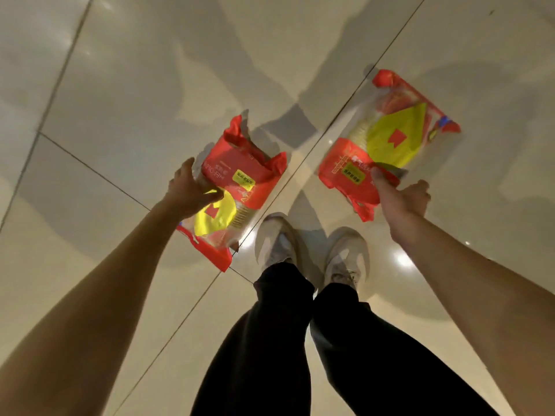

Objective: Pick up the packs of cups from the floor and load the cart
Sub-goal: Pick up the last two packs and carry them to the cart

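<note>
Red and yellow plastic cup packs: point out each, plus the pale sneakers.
Left red and yellow plastic cup pack (240, 178): head view, red band.
Right red and yellow plastic cup pack (393, 136): head view, yellow label.
Pale sneakers (276, 238): head view, left shoe's toe.

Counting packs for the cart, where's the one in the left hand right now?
Head view, left of centre: the left hand grips the left pack above the tiled floor, just ahead-left of the shoes.
</note>
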A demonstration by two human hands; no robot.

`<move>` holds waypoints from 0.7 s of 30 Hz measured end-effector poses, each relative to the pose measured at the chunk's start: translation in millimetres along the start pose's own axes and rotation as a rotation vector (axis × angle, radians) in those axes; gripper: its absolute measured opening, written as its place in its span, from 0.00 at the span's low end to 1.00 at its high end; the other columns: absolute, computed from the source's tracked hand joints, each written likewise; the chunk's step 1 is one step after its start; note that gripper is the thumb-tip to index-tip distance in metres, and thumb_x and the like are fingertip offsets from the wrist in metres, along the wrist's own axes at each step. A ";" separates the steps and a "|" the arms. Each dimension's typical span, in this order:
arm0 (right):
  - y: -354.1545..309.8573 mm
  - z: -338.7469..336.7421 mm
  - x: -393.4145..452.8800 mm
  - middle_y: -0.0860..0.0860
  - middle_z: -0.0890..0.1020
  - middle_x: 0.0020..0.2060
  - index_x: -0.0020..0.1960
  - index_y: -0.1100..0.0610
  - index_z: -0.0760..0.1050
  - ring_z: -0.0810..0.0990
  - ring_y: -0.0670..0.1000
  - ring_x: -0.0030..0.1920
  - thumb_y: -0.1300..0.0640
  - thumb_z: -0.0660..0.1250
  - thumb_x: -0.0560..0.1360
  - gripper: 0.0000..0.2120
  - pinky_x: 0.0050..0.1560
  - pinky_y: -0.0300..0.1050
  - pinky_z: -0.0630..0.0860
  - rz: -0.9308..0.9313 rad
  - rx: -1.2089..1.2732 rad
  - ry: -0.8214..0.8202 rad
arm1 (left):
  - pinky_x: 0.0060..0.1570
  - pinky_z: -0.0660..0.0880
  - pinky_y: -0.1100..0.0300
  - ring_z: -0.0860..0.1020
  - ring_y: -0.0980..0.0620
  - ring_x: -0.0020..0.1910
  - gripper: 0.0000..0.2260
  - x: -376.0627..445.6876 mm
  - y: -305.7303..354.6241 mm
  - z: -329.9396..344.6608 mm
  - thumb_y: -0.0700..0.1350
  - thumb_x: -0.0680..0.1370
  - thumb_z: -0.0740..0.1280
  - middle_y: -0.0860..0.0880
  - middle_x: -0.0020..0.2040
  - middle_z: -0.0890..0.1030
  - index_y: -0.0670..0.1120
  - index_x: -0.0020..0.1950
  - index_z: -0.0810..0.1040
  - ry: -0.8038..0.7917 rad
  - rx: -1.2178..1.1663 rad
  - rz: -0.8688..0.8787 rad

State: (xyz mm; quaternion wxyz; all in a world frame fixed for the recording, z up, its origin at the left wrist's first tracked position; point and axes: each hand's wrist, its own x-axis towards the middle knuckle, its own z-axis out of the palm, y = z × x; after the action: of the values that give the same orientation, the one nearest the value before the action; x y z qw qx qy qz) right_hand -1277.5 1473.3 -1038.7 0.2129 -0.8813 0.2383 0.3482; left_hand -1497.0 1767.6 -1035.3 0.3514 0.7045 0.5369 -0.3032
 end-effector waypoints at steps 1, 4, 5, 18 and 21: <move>1.1 5.2 8.1 0.61 0.70 0.72 0.77 0.63 0.58 0.74 0.61 0.69 0.35 0.74 0.69 0.50 0.61 0.51 0.72 0.009 0.081 -0.038 | 0.70 0.70 0.43 0.70 0.38 0.72 0.45 5.2 -8.6 0.8 0.44 0.73 0.79 0.38 0.75 0.68 0.42 0.81 0.54 -0.060 -0.052 -0.024; -0.7 20.4 28.3 0.55 0.81 0.60 0.68 0.60 0.71 0.83 0.52 0.54 0.34 0.79 0.63 0.44 0.48 0.42 0.76 0.004 0.266 -0.141 | 0.62 0.78 0.46 0.80 0.45 0.60 0.35 15.3 -27.7 4.3 0.41 0.73 0.78 0.43 0.64 0.78 0.40 0.76 0.64 -0.189 -0.200 -0.012; -1.2 23.8 33.1 0.55 0.84 0.54 0.61 0.60 0.76 0.84 0.49 0.48 0.34 0.80 0.59 0.42 0.44 0.41 0.78 -0.007 0.306 -0.150 | 0.60 0.80 0.46 0.81 0.45 0.58 0.31 17.3 -30.7 4.8 0.41 0.73 0.78 0.43 0.62 0.80 0.39 0.73 0.69 -0.189 -0.213 0.023; -23.4 9.9 -0.8 0.53 0.78 0.61 0.67 0.58 0.67 0.81 0.53 0.56 0.40 0.83 0.59 0.46 0.50 0.45 0.80 -0.014 0.385 -0.080 | 0.49 0.84 0.56 0.87 0.48 0.49 0.17 -32.5 -12.1 1.1 0.44 0.74 0.78 0.45 0.54 0.87 0.42 0.61 0.81 -0.181 -0.564 0.023; -35.5 -16.4 -34.9 0.54 0.82 0.58 0.60 0.57 0.75 0.84 0.55 0.51 0.46 0.83 0.62 0.32 0.36 0.41 0.82 0.078 0.503 -0.194 | 0.56 0.82 0.45 0.86 0.43 0.54 0.22 -65.2 6.2 -30.4 0.48 0.73 0.78 0.45 0.57 0.86 0.45 0.65 0.79 -0.202 -0.649 0.029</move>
State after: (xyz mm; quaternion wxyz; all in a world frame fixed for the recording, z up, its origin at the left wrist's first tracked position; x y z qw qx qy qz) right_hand -1271.4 1502.2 -995.4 0.4333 -0.7533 0.3297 0.3688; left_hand -1505.0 1756.0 -964.5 0.6130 0.5300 0.5577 -0.1798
